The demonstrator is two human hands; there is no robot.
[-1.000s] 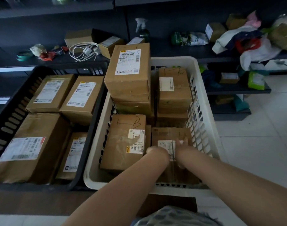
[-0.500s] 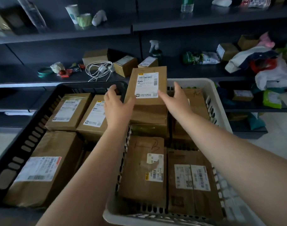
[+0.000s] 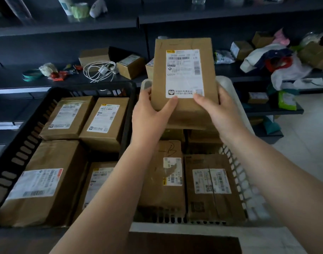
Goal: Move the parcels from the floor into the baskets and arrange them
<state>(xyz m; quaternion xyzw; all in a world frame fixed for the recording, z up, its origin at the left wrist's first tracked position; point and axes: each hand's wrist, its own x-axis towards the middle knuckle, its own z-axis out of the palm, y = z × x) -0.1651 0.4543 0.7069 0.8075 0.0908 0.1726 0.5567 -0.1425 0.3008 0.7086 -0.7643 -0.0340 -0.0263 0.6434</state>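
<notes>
Gripping the brown box [image 3: 184, 77] above the white basket [image 3: 235, 162], left hand [image 3: 149, 114] and right hand [image 3: 219, 109] hold its bottom corners — it looks stiff and light.

Dim rm: dark shelving [image 3: 102, 26] w/ clutter, pale tiled floor [image 3: 311, 136].

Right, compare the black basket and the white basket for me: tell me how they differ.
The black basket sits on the left with four parcels lying flat in a single layer; the white basket on the right holds stacked parcels at the back. Both hands, left hand and right hand, hold a labelled parcel over the white basket, none over the black one. Both have slotted walls and hold brown labelled parcels.
</notes>
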